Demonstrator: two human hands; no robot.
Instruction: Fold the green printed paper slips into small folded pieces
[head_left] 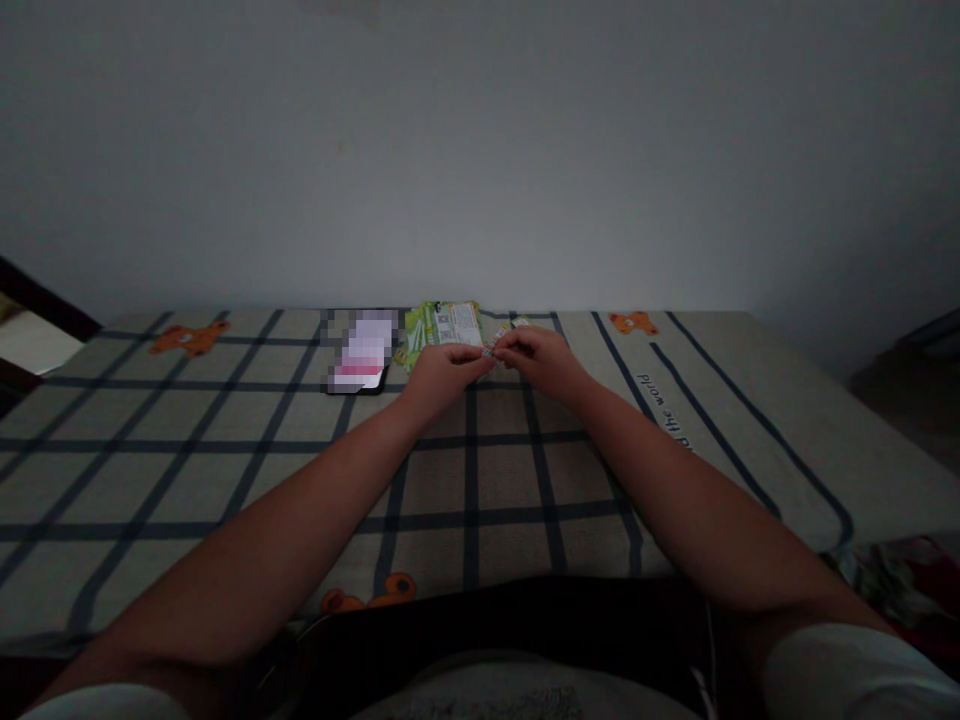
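Both hands meet near the far side of the table. My left hand (448,370) has its thumb and fingers pinched on one end of a small, light, patterned strip (489,350). The fingers of my right hand (534,355) are closed on the same strip from the other side. What the strip is cannot be made out. Just behind my left hand lies a green and white printed packet (450,322). A bit of yellow and green wrapping (520,322) shows behind my right fingers.
A phone (366,350) with a blurred, lit screen lies left of the packet. The table (225,480) has a checked cloth with bear prints and stands against a grey wall (480,150). Part of a dark chair frame (45,300) is at the left edge.
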